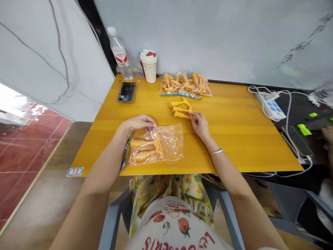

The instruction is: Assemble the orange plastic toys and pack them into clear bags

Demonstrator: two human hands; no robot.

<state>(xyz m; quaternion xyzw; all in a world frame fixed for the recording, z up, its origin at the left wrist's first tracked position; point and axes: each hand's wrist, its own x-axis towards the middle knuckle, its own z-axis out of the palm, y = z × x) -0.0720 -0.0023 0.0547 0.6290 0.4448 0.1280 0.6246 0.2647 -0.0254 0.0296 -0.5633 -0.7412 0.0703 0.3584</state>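
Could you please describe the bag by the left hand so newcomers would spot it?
On the table, go to the near edge, left of centre. The clear bag lies by the left hand. Unlike the packed bags by the wall, it holds orange pieces but has an empty right end.

Hands (pixel 199 124) touch orange pieces (pixel 182 108) and clear bag (pixel 170 143).

From here I get a bright, evenly lit view with soft shadows; white glints speckle the clear plastic bag (pixel 172 143). Daylight blows out the far left edge. The wide lens bends the outer edges, and pixel blocks hide one dark object (pixel 127 91).
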